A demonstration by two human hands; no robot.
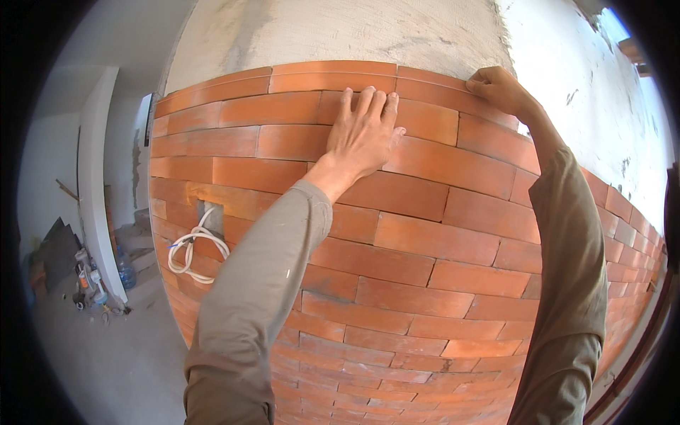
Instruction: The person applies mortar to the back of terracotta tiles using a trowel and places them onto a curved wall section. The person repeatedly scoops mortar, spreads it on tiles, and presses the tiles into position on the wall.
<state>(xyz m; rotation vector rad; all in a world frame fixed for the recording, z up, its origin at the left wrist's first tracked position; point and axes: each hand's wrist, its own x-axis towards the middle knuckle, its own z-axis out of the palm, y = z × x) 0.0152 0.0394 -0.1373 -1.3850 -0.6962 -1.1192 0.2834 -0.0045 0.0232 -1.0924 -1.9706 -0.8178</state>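
Apparently the weak spot is the brick at the right end of the top row (443, 92), which sits along the upper edge of the brick-faced wall (397, 290), near the corner where that face turns. The right hand (499, 92) is curled over this brick's top edge, thumb toward its face; whether the fingers clamp the brick, pinch something thin or merely rest there, I cannot tell. The left hand (363, 138) grips nothing: its fingers are slightly apart, laid over the courses just below the upper edge, their tips near the seam under the neighbouring top-row brick (312, 76). How hard it presses does not show. If whatever bonds the end brick is soft, an uneven push from the right hand could tip it inward or slide it out of level. A thin pale line (333, 72) runs across the top row; a knuckle or thumb catching it could pull it askew, and it would then mislead as a guide. Leaning too heavily with the left palm could likewise shift a loose brick. Toward the wall's left edge, white cable (202, 231) hangs in a loop from a recess (214, 221), where the left sleeve might snag if it swings that way.
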